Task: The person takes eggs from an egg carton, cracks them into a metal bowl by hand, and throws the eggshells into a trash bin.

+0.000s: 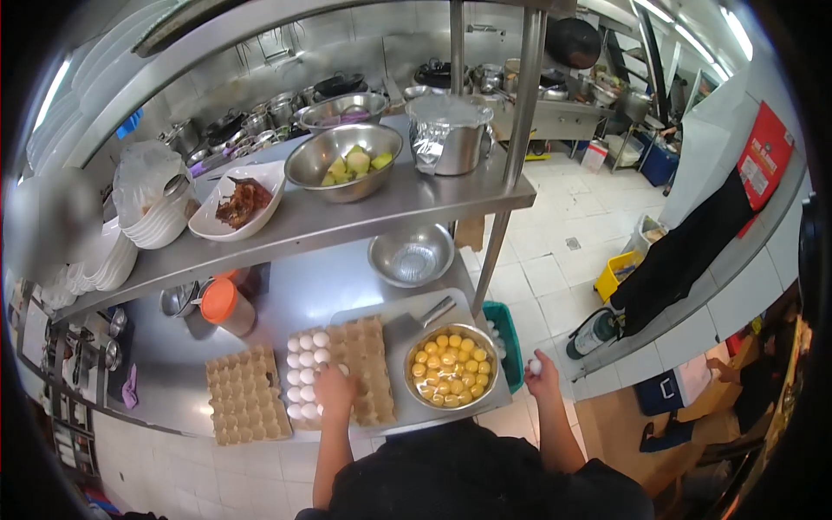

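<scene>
My left hand (pixel 335 392) is over the cardboard egg tray (pixel 371 381), its fingers closed around a white egg (pixel 344 369). Rows of white eggs (pixel 306 359) fill the left part of that tray; cups to the right hold none. My right hand (pixel 543 381) is raised right of the counter, gripping a white egg (pixel 536 367); I cannot tell whether its shell is whole. Between the hands stands a metal bowl (pixel 409 381) of several yellow yolks (pixel 451 366) in clear egg white. Below, near my right hand, is a teal bin (pixel 517 360) with white pieces inside.
An egg tray without eggs (pixel 247 394) lies left. A wide-bladed metal tool (pixel 420 322) rests on a board behind the yolks. An orange-lidded container (pixel 228 308) and metal bowl (pixel 411 256) stand farther back. The overhead shelf (pixel 416 206) carries dishes. Another person (pixel 750 390) is at right.
</scene>
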Action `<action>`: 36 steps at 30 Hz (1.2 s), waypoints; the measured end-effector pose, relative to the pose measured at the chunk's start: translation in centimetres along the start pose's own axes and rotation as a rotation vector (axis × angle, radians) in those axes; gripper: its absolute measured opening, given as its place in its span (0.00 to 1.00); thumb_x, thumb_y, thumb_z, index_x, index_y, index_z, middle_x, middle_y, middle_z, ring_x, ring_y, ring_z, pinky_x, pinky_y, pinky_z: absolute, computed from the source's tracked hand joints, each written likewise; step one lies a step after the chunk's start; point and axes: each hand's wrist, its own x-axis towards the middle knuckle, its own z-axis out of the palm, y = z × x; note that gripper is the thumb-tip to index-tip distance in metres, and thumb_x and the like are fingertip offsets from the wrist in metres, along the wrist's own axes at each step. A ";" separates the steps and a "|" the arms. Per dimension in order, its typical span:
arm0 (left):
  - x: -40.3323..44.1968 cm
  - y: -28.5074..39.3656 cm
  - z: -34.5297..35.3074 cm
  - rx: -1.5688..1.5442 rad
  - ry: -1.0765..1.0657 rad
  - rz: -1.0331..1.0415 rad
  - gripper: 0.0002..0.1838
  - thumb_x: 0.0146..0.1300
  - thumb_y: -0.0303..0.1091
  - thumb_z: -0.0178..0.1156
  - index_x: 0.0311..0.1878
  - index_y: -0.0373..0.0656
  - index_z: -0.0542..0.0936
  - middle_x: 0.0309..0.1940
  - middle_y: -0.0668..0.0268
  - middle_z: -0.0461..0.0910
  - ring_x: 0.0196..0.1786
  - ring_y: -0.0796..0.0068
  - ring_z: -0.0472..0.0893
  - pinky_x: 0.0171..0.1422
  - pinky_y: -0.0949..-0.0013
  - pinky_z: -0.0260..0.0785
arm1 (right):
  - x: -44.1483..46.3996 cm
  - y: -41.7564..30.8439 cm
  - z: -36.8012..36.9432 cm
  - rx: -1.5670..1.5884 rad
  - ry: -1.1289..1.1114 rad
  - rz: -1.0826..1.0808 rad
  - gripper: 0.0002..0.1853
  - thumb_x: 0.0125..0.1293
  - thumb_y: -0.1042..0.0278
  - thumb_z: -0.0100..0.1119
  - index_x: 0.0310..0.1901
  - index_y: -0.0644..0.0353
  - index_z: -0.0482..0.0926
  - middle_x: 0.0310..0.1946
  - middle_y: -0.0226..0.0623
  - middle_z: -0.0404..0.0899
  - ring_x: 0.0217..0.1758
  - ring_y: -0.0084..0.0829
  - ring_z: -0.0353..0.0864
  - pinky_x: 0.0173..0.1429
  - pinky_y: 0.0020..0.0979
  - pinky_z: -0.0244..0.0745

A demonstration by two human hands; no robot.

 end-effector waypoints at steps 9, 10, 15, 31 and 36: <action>0.8 -0.5 0.9 -0.113 0.090 -0.008 0.24 0.55 0.36 0.68 0.53 0.38 0.72 0.40 0.50 0.82 0.42 0.45 0.83 0.46 0.45 0.74 | -10.1 -2.4 11.6 0.039 -0.464 -0.302 0.24 0.64 0.76 0.56 0.64 0.62 0.72 0.49 0.41 0.76 0.50 0.38 0.80 0.52 0.36 0.80; 0.9 -0.9 1.3 -0.104 0.080 -0.006 0.24 0.55 0.36 0.68 0.53 0.38 0.72 0.40 0.50 0.82 0.42 0.45 0.83 0.46 0.45 0.74 | -11.7 -2.4 12.6 0.043 -0.453 -0.295 0.24 0.64 0.76 0.56 0.64 0.62 0.72 0.49 0.41 0.76 0.50 0.38 0.80 0.52 0.36 0.80; 1.0 -2.4 0.4 -0.454 0.163 -0.028 0.24 0.56 0.35 0.68 0.55 0.37 0.75 0.38 0.52 0.84 0.39 0.51 0.85 0.45 0.53 0.76 | -16.4 -1.8 14.7 -0.103 -0.634 -0.319 0.30 0.62 0.85 0.50 0.68 0.67 0.68 0.58 0.44 0.74 0.57 0.39 0.80 0.59 0.39 0.79; -4.9 16.1 -3.7 -1.589 -0.687 0.362 0.28 0.62 0.14 0.62 0.66 0.39 0.72 0.60 0.60 0.78 0.60 0.70 0.81 0.65 0.68 0.75 | -21.3 1.9 15.9 -0.702 -0.678 -1.802 0.28 0.69 0.73 0.63 0.67 0.67 0.65 0.63 0.55 0.71 0.53 0.44 0.83 0.53 0.37 0.81; -4.2 16.2 -0.9 -1.444 -0.632 0.432 0.28 0.63 0.14 0.61 0.67 0.38 0.72 0.59 0.64 0.78 0.61 0.74 0.79 0.67 0.68 0.73 | -19.3 4.7 14.6 -0.917 -0.793 -1.191 0.25 0.69 0.74 0.63 0.66 0.66 0.70 0.55 0.44 0.77 0.53 0.37 0.83 0.52 0.35 0.81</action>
